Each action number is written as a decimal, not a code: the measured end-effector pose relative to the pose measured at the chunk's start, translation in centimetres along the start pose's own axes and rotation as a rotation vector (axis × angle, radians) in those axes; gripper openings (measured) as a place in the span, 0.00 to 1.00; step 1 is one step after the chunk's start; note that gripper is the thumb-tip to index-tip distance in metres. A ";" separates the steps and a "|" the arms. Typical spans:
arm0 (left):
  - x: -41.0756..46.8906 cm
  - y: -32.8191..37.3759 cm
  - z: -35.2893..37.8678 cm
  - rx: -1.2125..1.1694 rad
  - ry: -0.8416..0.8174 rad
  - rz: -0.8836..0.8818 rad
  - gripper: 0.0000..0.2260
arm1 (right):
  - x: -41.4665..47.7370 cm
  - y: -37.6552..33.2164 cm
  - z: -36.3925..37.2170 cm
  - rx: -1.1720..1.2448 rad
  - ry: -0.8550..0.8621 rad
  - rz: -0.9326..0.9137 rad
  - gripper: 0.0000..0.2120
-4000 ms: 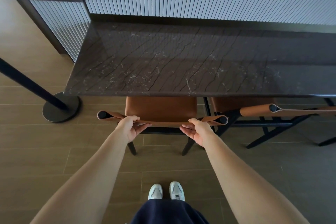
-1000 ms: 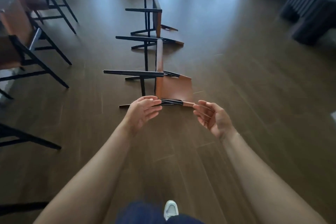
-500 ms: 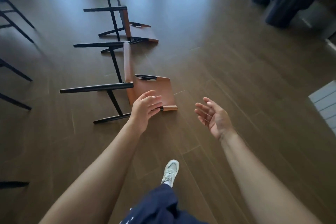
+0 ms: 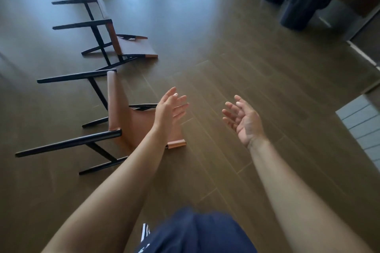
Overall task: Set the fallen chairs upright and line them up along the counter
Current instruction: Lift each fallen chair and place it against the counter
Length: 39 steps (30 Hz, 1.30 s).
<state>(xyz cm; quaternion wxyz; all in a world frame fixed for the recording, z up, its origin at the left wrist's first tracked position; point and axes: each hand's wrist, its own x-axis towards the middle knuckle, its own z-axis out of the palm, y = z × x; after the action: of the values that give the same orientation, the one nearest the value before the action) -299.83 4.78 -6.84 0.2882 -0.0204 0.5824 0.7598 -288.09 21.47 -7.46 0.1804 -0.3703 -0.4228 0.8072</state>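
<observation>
Two hands, left hand (image 4: 170, 107) and right hand (image 4: 244, 123), are spread and empty, now closer to the near chair (image 4: 131, 123), which lies tipped on the floor (image 4: 226, 57). Lifting has not begun.

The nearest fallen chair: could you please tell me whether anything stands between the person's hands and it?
Nothing visible does. The left hand hovers open over the nearest fallen chair, and the right hand is open beside it above the floor. The other fallen chair lies beyond it.
</observation>
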 end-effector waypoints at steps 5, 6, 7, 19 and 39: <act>4.4 -0.3 4.6 0.009 0.008 0.003 0.19 | 5.6 -3.1 -1.2 -0.004 -0.022 0.028 0.08; 5.3 -0.4 5.5 0.008 0.021 0.007 0.19 | 6.9 -3.7 -1.6 -0.007 -0.027 0.033 0.08; 6.3 -0.5 6.5 0.000 0.037 0.013 0.20 | 8.3 -4.5 -1.9 -0.014 -0.035 0.036 0.08; 16.4 0.0 17.7 -0.182 0.232 0.073 0.19 | 23.0 -15.0 -3.9 -0.202 -0.243 0.108 0.12; 36.3 5.4 15.3 -0.251 0.536 0.085 0.17 | 44.7 -17.0 10.0 -0.330 -0.435 0.271 0.14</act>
<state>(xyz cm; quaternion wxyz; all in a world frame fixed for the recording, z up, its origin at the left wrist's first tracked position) -327.88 32.75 -10.55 0.0873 -0.2314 0.5397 0.8047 -325.49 52.76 -9.79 -0.0863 -0.2659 -0.5236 0.8048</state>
